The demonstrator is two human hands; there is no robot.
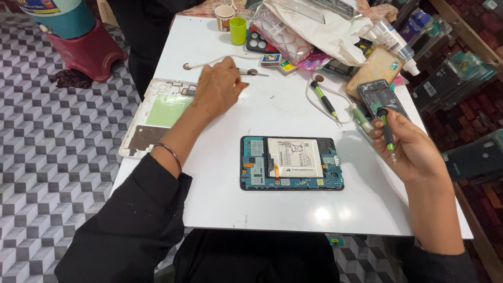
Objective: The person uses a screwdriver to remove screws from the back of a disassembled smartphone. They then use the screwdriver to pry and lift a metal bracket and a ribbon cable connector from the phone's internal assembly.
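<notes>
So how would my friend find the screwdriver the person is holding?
Start at the white table and find the opened tablet in its middle. To its right, the right hand grips a green-and-black screwdriver; the other screwdrivers lie loose on the table.

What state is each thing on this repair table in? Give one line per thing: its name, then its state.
Tablet: back off, battery and circuit board showing, lying flat.
Back cover: off, lying inside-up at the table's left edge.
Green screwdriver: held in the right hand.
Small tool: lying by the left hand.
Green cup: upright.
Phone: back open.
</notes>
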